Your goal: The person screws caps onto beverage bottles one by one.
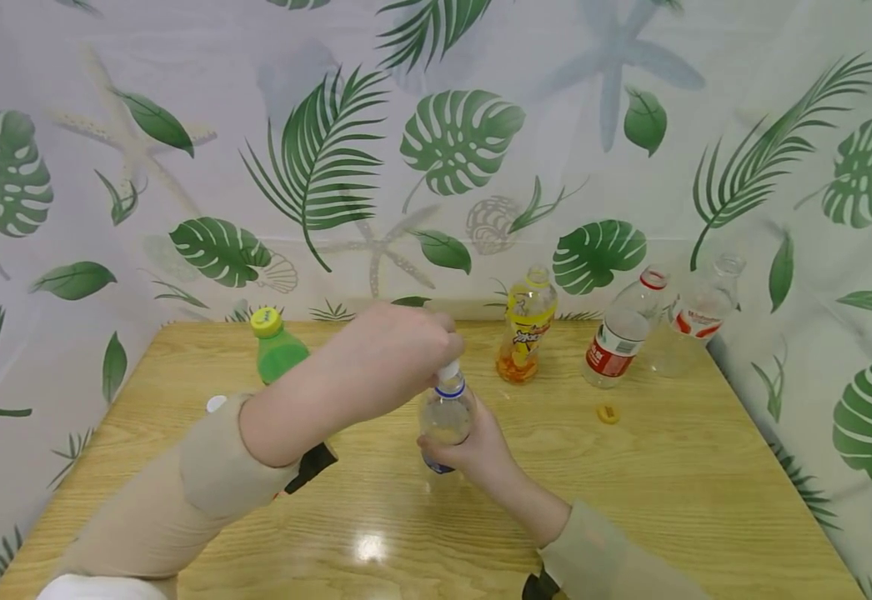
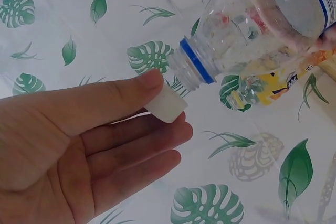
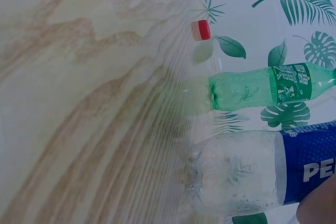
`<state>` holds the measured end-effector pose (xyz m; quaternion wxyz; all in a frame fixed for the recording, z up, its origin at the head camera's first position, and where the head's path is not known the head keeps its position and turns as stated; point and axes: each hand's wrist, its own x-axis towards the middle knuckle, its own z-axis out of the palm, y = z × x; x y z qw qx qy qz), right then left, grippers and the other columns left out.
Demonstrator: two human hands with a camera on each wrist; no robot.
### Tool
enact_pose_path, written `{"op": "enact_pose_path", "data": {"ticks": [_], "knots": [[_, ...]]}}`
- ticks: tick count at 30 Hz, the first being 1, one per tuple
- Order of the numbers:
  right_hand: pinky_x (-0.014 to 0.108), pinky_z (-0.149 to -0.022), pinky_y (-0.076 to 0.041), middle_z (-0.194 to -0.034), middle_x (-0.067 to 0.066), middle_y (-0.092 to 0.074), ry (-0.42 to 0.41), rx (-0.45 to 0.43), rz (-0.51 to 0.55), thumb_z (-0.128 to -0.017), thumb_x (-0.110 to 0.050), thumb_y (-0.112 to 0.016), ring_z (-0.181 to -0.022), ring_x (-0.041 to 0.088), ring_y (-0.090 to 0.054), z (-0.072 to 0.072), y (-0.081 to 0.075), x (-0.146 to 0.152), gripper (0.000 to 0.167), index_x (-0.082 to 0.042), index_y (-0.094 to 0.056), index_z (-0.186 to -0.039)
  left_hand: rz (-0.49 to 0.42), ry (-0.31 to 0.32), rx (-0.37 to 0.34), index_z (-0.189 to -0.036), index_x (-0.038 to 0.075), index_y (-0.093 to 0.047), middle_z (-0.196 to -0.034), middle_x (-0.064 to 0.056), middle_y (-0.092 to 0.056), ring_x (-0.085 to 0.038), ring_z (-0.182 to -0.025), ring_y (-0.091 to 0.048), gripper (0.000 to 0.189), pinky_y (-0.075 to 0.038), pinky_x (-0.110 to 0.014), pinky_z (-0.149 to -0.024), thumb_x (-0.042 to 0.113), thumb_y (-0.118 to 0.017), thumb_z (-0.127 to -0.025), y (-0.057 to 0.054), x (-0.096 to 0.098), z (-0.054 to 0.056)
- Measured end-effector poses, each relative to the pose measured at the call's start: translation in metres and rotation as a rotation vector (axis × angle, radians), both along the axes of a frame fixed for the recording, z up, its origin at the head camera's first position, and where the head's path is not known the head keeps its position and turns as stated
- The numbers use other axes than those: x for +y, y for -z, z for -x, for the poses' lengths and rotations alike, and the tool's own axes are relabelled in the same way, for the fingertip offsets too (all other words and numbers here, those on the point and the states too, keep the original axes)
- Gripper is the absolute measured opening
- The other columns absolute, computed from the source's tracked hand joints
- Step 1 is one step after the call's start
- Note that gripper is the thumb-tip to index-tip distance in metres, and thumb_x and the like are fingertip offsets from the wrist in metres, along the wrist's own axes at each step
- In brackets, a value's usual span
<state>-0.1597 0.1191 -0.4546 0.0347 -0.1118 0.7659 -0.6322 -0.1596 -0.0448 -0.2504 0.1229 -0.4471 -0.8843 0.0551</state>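
A clear plastic bottle (image 1: pixel 447 417) with a blue label (image 3: pixel 310 163) stands upright on the table, its neck ringed in blue. My right hand (image 1: pixel 484 454) grips it around the body. Above it, my left hand (image 1: pixel 376 375) pinches a white cap (image 2: pixel 168 103) between thumb and fingers. In the left wrist view the cap is off, just apart from the bare threaded neck (image 2: pixel 184 69). The other fingers of that hand extend below the cap. Only a bit of the right hand shows in the right wrist view.
A green bottle (image 1: pixel 280 354) with a yellow cap stands left, partly behind my left arm. Uncapped at the back right are a yellow-labelled bottle (image 1: pixel 528 325) and two red-labelled bottles. A yellow cap (image 1: pixel 608 413) lies before them; a red cap (image 3: pixel 201 30) shows in the right wrist view.
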Motion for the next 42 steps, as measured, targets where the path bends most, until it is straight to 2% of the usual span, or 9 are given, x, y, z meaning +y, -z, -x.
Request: {"op": "enact_pose_path", "data": {"ticks": [10, 15, 19, 24, 33, 37, 42], "knots": [[0.035, -0.096, -0.055, -0.131, 0.024, -0.065, -0.032, 0.021, 0.032, -0.084, -0.002, -0.083, -0.112, 0.025, -0.065, 0.0, 0.002, 0.002, 0.064, 0.001, -0.052, -0.141, 0.034, 0.056, -0.019, -0.088, 0.017, -0.075, -0.084, 0.005, -0.07, -0.011, -0.076, -0.066, 0.014, -0.056, -0.026, -0.066, 0.016, -0.089, -0.086, 0.004, 0.004, 0.0], [0.034, -0.096, -0.056, -0.131, 0.024, -0.065, -0.043, 0.027, 0.027, -0.086, -0.003, -0.082, -0.112, 0.023, -0.064, 0.0, 0.004, 0.003, 0.064, 0.0, -0.051, -0.142, 0.06, 0.056, -0.034, -0.09, 0.017, -0.075, -0.084, 0.006, -0.069, -0.01, -0.076, -0.064, 0.014, -0.055, -0.025, -0.067, 0.02, -0.088, -0.088, 0.006, 0.006, 0.001], [0.035, -0.097, -0.055, -0.131, 0.023, -0.065, -0.039, 0.018, 0.025, -0.086, -0.004, -0.082, -0.115, 0.026, -0.063, 0.0, 0.005, 0.003, 0.065, -0.001, -0.051, -0.143, 0.056, 0.05, -0.048, -0.092, 0.017, -0.076, -0.086, 0.005, -0.071, -0.01, -0.078, -0.067, 0.015, -0.058, -0.027, -0.068, 0.018, -0.09, -0.086, 0.007, 0.007, 0.003], [0.037, -0.098, -0.054, -0.133, 0.023, -0.064, -0.03, 0.002, 0.025, -0.085, -0.005, -0.082, -0.117, 0.029, -0.063, 0.0, 0.005, 0.002, 0.066, -0.002, -0.051, -0.143, 0.042, 0.045, -0.058, -0.089, 0.017, -0.075, -0.083, 0.005, -0.069, -0.01, -0.074, -0.064, 0.015, -0.056, -0.027, -0.066, 0.013, -0.089, -0.085, 0.007, 0.008, 0.007], [0.036, -0.096, -0.054, -0.132, 0.022, -0.065, -0.016, -0.015, 0.032, -0.084, -0.004, -0.083, -0.116, 0.026, -0.063, -0.001, 0.0, 0.002, 0.066, -0.001, -0.052, -0.142, 0.044, 0.039, -0.106, -0.092, 0.017, -0.076, -0.086, 0.006, -0.069, -0.011, -0.076, -0.064, 0.014, -0.056, -0.028, -0.067, 0.012, -0.088, -0.087, 0.008, 0.009, 0.008], [0.038, -0.1, -0.054, -0.136, 0.02, -0.064, -0.008, -0.019, 0.005, -0.085, -0.007, -0.084, -0.121, 0.027, -0.062, -0.002, 0.001, 0.002, 0.069, -0.004, -0.051, -0.145, 0.033, 0.036, -0.137, -0.098, 0.016, -0.073, -0.088, 0.006, -0.067, -0.011, -0.077, -0.062, 0.022, -0.055, -0.028, -0.067, 0.024, -0.09, -0.087, 0.009, 0.008, 0.008], [0.043, -0.105, -0.053, -0.143, 0.018, -0.062, -0.034, -0.011, 0.002, -0.087, -0.006, -0.082, -0.129, 0.03, -0.059, -0.003, 0.002, 0.003, 0.07, -0.005, -0.049, -0.149, -0.068, -0.019, -0.151, -0.111, 0.012, -0.072, -0.097, 0.003, -0.069, -0.012, -0.077, -0.061, 0.048, -0.051, -0.027, -0.063, 0.049, -0.088, -0.086, 0.013, 0.003, 0.006]]}}
